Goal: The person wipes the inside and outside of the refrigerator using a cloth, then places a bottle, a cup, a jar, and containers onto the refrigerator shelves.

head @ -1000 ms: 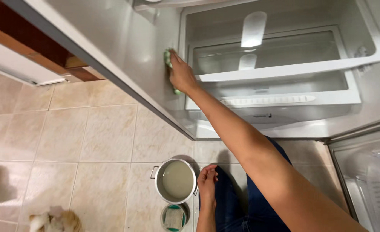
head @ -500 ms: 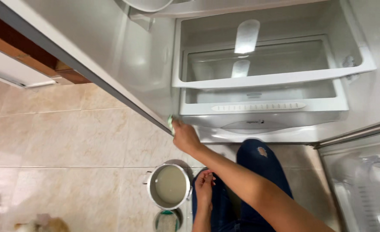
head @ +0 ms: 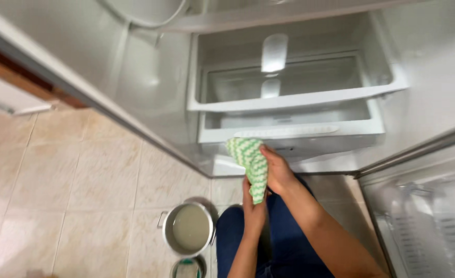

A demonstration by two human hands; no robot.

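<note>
So both my hands are on the cloth (head: 250, 162) right now, a green-and-white zigzag rag, kind of bunched up and hanging in front of the open fridge (head: 289, 98). My right hand (head: 278, 172) has its grip closed around the cloth from the right side, fingers curled over the upper part, so that grip is clamped on fabric, not loose. My left hand (head: 253, 208) comes up from below and its grip is pinched shut on the bottom end of the same cloth, near where the rag tapers down. The cloth is held up in the air between the two hands, just in front of the fridge's lower white drawer (head: 289, 135), and I can't tell whether it brushes the drawer front or hangs clear of it.

Around that: the fridge interior is white, with a clear shelf (head: 294, 98) above the drawer. Down on the beige tiled floor (head: 83, 180) there's a metal pot (head: 188, 229) with cloudy greyish water in it, just left of my knees, and a smaller round container (head: 189, 268) right below the pot at the picture's bottom edge. I'm in dark blue jeans (head: 284, 242), crouched close to the fridge. The open fridge door (head: 428, 216) is off to my right, with clear door bins.
</note>
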